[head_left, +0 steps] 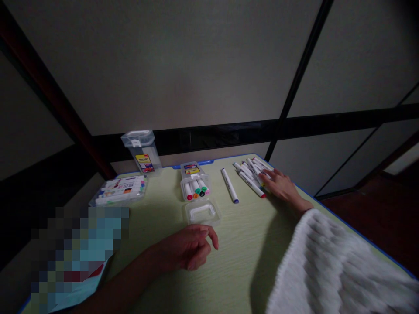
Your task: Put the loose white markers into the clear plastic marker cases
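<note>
My left hand (186,247) hovers over the near part of the table, fingers loosely curled and apart, with nothing visible in it. Just beyond it lies a clear plastic lid (203,212) with a white handle. Behind that lid, a clear case (195,179) lies on its side, several markers with coloured ends inside. My right hand (279,186) reaches to the right, its fingers spread and touching a pile of white markers (250,174). A red-ended marker (252,185) lies at the pile's near side. Apart from the pile, a single blue-ended marker (230,186) rests on the table.
A closed clear case (144,152) stands upright at the back left. In front of it lies a flat clear pack of pens (119,190). A blurred light-blue item (81,283) is at the left edge. The green table (225,279) has a blue rim against a wall.
</note>
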A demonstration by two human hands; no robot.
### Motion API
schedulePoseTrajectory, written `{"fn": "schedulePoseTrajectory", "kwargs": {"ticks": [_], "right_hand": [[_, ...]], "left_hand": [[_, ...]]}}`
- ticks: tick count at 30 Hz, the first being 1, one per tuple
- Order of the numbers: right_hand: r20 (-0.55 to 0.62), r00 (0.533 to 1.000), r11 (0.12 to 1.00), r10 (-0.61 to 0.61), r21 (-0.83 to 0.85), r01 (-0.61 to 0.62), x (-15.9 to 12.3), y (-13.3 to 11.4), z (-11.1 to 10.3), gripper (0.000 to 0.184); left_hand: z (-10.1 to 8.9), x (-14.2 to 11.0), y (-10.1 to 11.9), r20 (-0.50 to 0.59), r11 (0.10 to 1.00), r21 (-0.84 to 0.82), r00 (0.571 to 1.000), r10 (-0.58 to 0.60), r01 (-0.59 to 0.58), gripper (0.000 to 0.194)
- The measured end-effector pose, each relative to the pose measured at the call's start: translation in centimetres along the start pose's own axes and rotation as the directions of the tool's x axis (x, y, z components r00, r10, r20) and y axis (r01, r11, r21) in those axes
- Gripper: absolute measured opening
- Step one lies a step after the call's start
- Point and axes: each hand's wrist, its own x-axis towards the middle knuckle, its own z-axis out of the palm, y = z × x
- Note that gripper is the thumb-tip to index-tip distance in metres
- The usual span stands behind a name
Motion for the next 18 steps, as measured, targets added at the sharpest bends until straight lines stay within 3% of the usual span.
{"fn": "schedulePoseTrajectory", "kwargs": {"ticks": [18], "right_hand": [[-0.003, 0.982, 0.982, -0.189, 0.0, 0.189, 0.8, 0.0, 1.7, 0.055]], "left_hand": [[0.1, -0.1, 0.1, -0.009, 1.0, 0.019, 1.0, -0.003, 0.003, 0.028]]}}
